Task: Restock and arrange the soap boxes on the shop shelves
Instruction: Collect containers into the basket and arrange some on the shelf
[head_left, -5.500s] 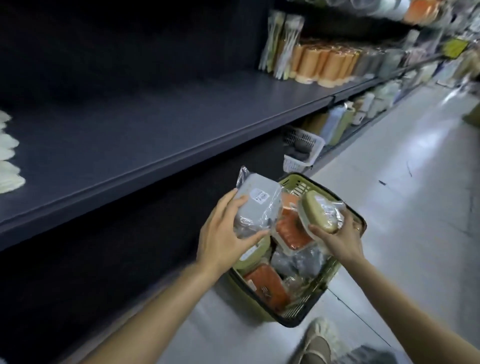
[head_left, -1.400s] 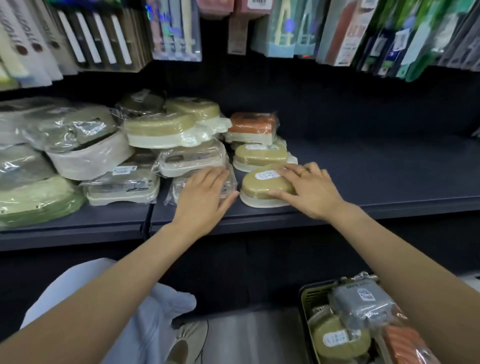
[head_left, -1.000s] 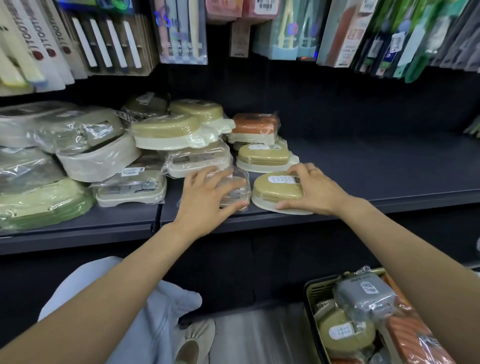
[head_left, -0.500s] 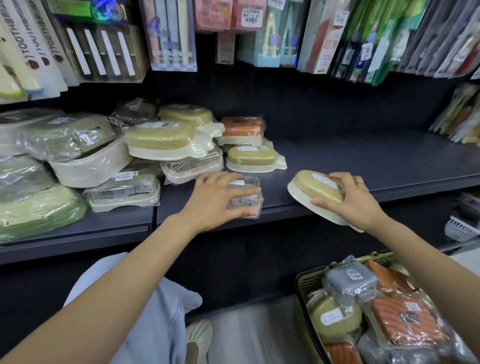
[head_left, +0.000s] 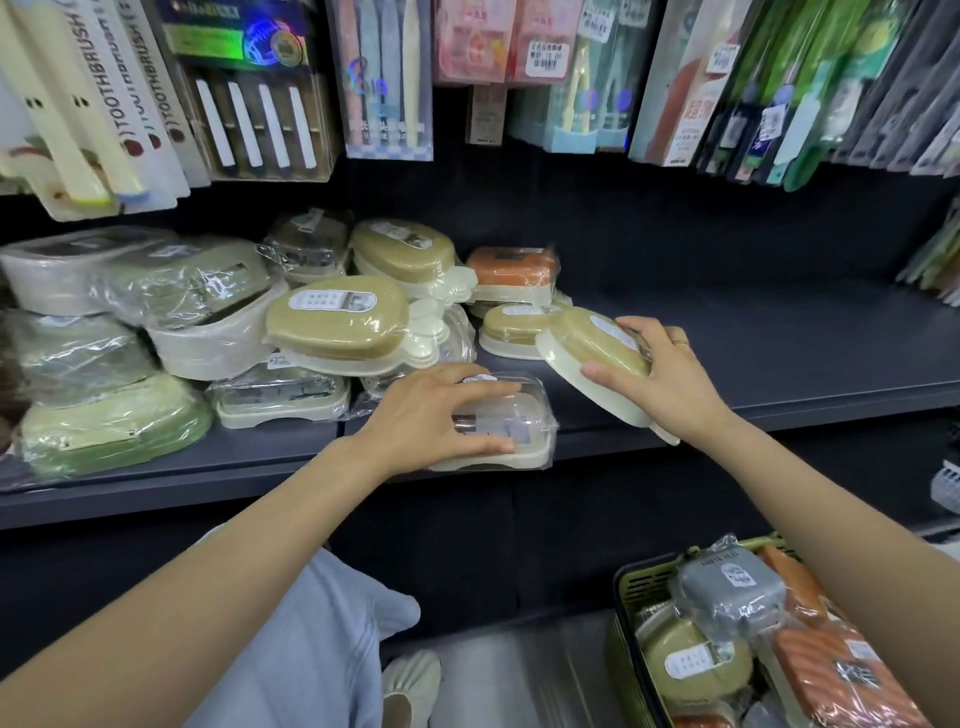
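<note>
My left hand (head_left: 434, 410) grips a clear-lidded soap box (head_left: 522, 431) at the front edge of the dark shelf (head_left: 779, 358). My right hand (head_left: 660, 374) holds an olive oval soap box (head_left: 587, 358) tilted above the shelf, just right of an olive box (head_left: 511, 330) with an orange box (head_left: 511, 273) stacked behind it. More wrapped soap boxes (head_left: 332, 322) are piled at the left. A green basket (head_left: 631, 618) at the lower right holds grey, olive and orange boxes.
Toothbrush packs (head_left: 249, 88) hang above the shelf along the top. The right half of the shelf is bare dark board. My knee in light trousers (head_left: 311, 634) and a shoe (head_left: 410, 686) are below, on the floor beside the basket.
My right hand has lifted the olive oval box off the shelf, swung it right, then brought it back up tilted. My left hand has drawn the clear box toward the shelf's front edge.
</note>
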